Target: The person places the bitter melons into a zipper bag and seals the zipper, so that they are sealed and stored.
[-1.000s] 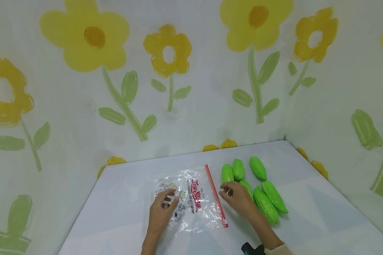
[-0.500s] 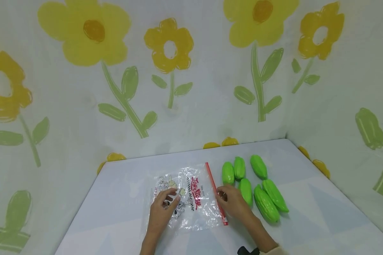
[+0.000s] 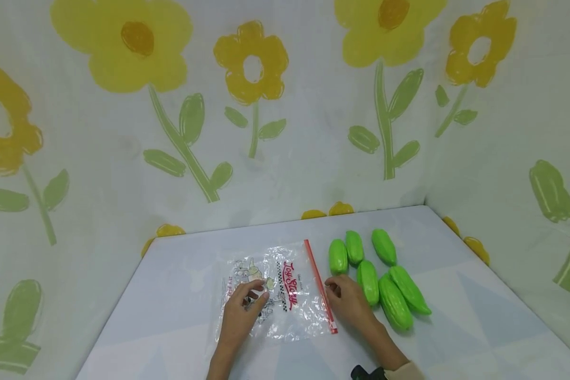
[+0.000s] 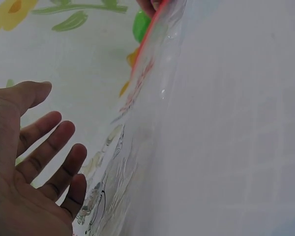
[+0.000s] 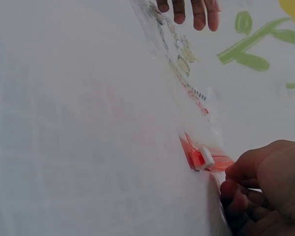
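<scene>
A clear plastic zip bag (image 3: 285, 295) with printed cartoons and a red zip strip (image 3: 319, 282) lies flat on the white table (image 3: 456, 327). My left hand (image 3: 254, 295) rests on the bag's left part with relaxed fingers; in the left wrist view that left hand (image 4: 49, 142) is spread beside the bag (image 4: 137, 128). My right hand (image 3: 331, 287) has its curled fingertips on the red strip. In the right wrist view the right hand (image 5: 231, 179) pinches the strip just beside the white slider (image 5: 205, 158). Several green ridged toy vegetables (image 3: 377, 277) lie right of the bag.
Walls with yellow flower prints (image 3: 252, 63) close in the table at the back and the right. The table's right corner (image 3: 423, 208) is just behind the green toys. A dark wrist-worn device (image 3: 363, 373) shows at the bottom edge.
My right hand has slid left, away from the green toys, onto the bag's red zip strip. The left hand has stayed on the bag.
</scene>
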Demonstrator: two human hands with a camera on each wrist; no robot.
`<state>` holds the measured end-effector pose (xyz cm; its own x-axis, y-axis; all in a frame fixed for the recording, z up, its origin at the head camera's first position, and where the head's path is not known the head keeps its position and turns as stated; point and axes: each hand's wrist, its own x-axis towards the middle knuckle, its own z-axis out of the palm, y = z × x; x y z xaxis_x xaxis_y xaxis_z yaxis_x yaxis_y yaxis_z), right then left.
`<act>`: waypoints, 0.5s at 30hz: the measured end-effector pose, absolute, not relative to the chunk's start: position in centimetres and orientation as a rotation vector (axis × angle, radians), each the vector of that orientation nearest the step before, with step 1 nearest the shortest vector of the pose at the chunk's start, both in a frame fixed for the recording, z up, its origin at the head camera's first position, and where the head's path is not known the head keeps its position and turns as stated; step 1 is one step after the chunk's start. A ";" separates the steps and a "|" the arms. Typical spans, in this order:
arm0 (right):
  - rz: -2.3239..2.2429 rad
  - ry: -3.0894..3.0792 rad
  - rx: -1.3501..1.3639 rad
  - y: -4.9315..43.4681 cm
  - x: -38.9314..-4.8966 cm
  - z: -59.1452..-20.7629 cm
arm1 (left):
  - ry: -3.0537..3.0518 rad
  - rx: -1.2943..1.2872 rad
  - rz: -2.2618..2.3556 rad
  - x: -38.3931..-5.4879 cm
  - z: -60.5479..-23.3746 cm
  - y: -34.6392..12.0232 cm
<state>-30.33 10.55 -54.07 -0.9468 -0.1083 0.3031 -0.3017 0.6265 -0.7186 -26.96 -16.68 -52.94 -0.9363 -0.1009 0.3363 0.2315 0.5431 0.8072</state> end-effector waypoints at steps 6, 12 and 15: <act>1.287 -2.581 0.357 10.6 -31.1 -54.9 | -2.416 -0.137 -1.364 -27.2 -53.1 -16.7; 1.297 -2.597 0.364 10.5 -31.4 -55.3 | -2.383 -0.128 -1.456 -27.1 -53.2 -16.5; 1.303 -2.618 0.361 10.6 -31.3 -55.3 | -2.356 -0.112 -1.532 -27.2 -53.3 -16.1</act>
<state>-31.35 10.58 -55.31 -0.9512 -0.1301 0.2796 -0.3015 0.5828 -0.7546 -27.19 -16.08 -53.25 -0.9432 -0.1113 0.3129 0.2409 0.4192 0.8753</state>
